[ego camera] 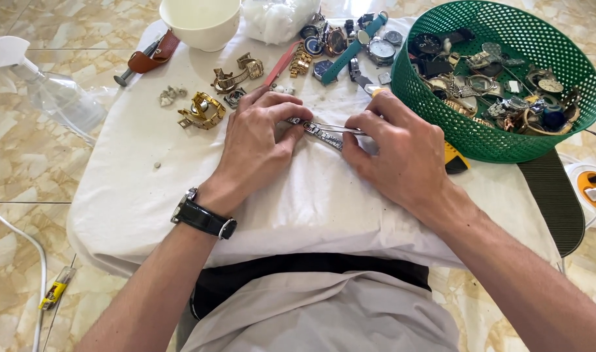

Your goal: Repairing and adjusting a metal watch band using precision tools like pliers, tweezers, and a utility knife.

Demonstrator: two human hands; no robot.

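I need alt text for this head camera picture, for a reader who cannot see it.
Two bare hands, left hand and right hand, pinch a silver metal watch band over a white cloth. Behind them lie loose watches, a white bowl and a green basket of watch parts.

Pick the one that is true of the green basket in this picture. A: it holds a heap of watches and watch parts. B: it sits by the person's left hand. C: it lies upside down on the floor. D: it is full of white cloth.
A: the green basket stands upright beside the right hand, and watches and watch parts fill its inside.
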